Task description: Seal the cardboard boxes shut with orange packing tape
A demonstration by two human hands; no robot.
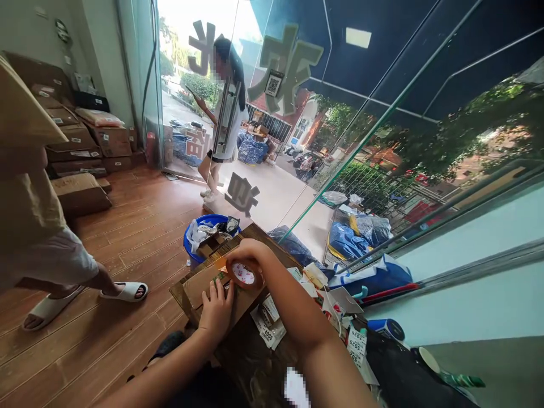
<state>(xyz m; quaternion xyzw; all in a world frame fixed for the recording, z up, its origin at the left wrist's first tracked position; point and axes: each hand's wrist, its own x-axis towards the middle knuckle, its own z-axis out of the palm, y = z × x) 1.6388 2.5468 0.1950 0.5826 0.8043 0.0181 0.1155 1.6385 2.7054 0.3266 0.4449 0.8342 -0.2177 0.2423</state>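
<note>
My right hand [251,256] is wrapped around a roll of packing tape [243,274], whose tan tape hangs over a cardboard box [202,288]. Fingers spread, my left hand [216,310] lies flat on top of the box, just left of the roll. The box rests on a dark wooden table [246,362]. Close to my right forearm lies a small plastic packet [269,326] with a label reading 4006.
A blue bin [187,241] full of scraps stands beyond the table. Labels [357,344], papers and a blue cup-like object [386,328] clutter the right side. One person stands at left, another behind the glass door. Stacked boxes [113,141] line the wall.
</note>
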